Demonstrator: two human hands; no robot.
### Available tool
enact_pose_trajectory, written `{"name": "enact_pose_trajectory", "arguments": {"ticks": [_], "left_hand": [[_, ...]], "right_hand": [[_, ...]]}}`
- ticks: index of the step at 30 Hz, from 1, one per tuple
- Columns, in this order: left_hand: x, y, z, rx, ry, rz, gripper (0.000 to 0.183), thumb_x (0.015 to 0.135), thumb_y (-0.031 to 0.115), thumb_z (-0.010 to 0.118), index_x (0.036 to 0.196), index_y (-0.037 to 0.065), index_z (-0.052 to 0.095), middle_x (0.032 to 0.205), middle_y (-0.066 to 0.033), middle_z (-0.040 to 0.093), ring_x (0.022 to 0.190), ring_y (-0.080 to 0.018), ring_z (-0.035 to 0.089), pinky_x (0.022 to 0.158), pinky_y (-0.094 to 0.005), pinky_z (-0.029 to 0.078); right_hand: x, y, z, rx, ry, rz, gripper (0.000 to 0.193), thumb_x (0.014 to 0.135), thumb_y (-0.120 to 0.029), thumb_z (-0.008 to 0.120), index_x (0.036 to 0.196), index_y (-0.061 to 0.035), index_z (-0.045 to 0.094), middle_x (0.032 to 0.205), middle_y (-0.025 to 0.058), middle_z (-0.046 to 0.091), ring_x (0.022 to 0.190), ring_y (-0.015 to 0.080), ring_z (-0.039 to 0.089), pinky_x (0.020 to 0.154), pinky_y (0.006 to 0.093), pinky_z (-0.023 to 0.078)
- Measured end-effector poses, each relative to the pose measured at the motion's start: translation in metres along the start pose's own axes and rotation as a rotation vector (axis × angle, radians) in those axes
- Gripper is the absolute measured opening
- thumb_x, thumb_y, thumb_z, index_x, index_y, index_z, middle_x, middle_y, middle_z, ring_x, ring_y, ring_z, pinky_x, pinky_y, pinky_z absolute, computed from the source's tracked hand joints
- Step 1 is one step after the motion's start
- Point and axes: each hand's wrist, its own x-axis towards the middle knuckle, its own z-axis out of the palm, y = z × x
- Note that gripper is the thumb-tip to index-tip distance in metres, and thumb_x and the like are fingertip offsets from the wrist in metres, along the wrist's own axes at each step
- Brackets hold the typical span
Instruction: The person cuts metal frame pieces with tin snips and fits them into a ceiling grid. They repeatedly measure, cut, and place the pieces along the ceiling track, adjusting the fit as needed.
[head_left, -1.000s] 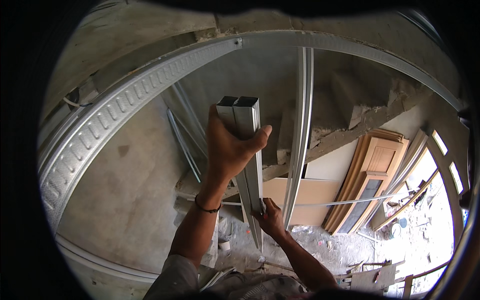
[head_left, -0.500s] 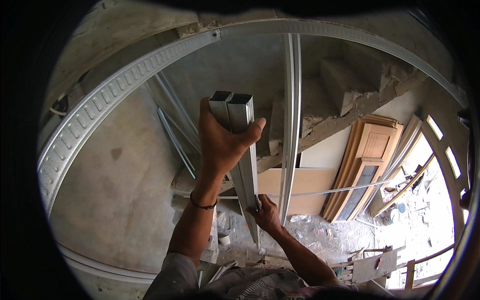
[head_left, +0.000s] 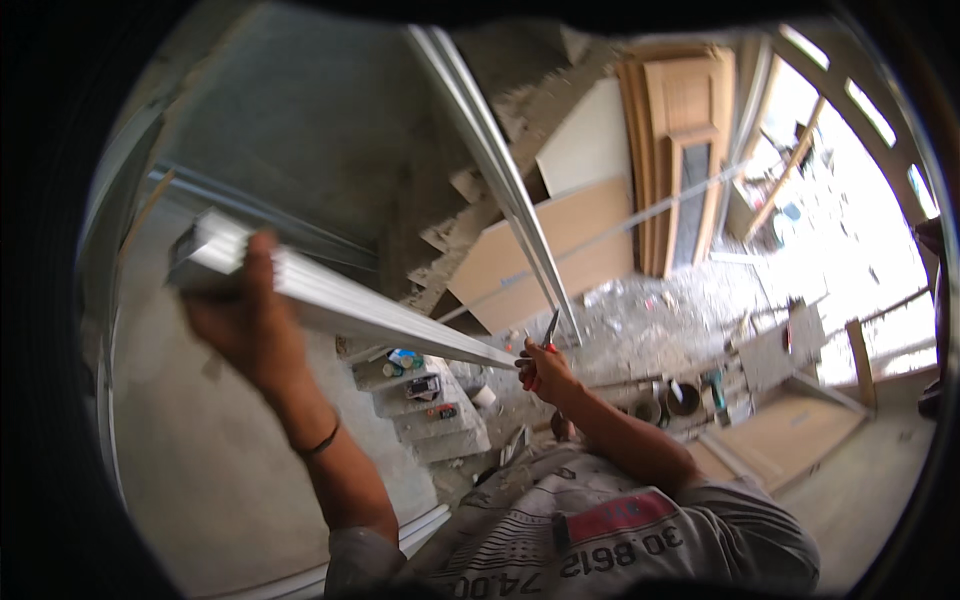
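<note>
My left hand (head_left: 250,325), blurred by motion, is wrapped round the upper end of a pair of long silvery metal studs (head_left: 390,318) lying side by side. The studs slant down from the left toward my right hand (head_left: 545,372). That hand is closed on red-handled snips (head_left: 552,328), whose dark blades point up and away from me. The lower end of the studs reaches the fingers of my right hand; whether they grip it too, I cannot tell. A dark band circles my left wrist.
Beyond my hands stands a fixed metal stud (head_left: 490,150). Wooden door panels (head_left: 685,150) and a brown board (head_left: 550,255) lean farther back. Small tools and containers rest on the steps (head_left: 440,425). A bucket (head_left: 684,398) and a teal power tool (head_left: 714,388) are at the right.
The held studs have swung from nearly upright to a slant, their top going left with my left hand. The view has turned, and the snips' blades now show above my right hand.
</note>
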Motion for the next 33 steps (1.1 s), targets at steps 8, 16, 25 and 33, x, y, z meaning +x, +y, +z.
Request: {"name": "enact_pose_trajectory", "arguments": {"ticks": [8, 16, 25, 33], "left_hand": [[0.021, 0.015, -0.07, -0.175, 0.072, -0.203, 0.043, 0.094, 0.033, 0.077, 0.11, -0.004, 0.064, 0.098, -0.0127, 0.062, 0.089, -0.0213, 0.064, 0.081, -0.0362, 0.057], [0.018, -0.009, -0.213, -0.331, 0.089, -0.27, 0.044, 0.094, 0.037, 0.071, 0.114, -0.003, 0.063, 0.1, -0.0134, 0.064, 0.093, -0.0274, 0.065, 0.089, -0.0414, 0.055], [-0.054, 0.005, -0.314, -0.974, 0.142, -0.253, 0.038, 0.093, 0.038, 0.074, 0.104, 0.003, 0.065, 0.097, -0.0127, 0.066, 0.08, -0.026, 0.059, 0.068, -0.0388, 0.05], [-0.125, -0.124, -0.285, -0.578, 0.264, -0.517, 0.041, 0.094, 0.037, 0.074, 0.112, 0.001, 0.064, 0.107, -0.0139, 0.065, 0.093, -0.0275, 0.058, 0.079, -0.0398, 0.048]], "right_hand": [[0.034, 0.06, -0.058, 0.339, 0.256, 0.343, 0.102, 0.074, -0.085, 0.07, 0.105, 0.0104, 0.051, 0.069, 0.0091, 0.044, 0.061, 0.021, 0.042, 0.058, 0.0369, 0.046], [0.057, 0.01, -0.121, 0.657, 0.168, 0.114, 0.109, 0.062, -0.096, 0.069, 0.107, 0.003, 0.066, 0.065, 0.0056, 0.049, 0.051, 0.0145, 0.044, 0.05, 0.0276, 0.042], [0.047, -0.096, -0.234, 0.57, 0.109, -0.266, 0.088, 0.077, -0.079, 0.075, 0.124, -0.0052, 0.065, 0.097, 0.0162, 0.075, 0.089, 0.0321, 0.074, 0.088, 0.0518, 0.061], [-0.003, -0.241, -0.292, 0.389, 0.009, -0.593, 0.07, 0.088, -0.073, 0.069, 0.123, -0.012, 0.067, 0.104, 0.0176, 0.075, 0.088, 0.0323, 0.074, 0.081, 0.0518, 0.063]]}}
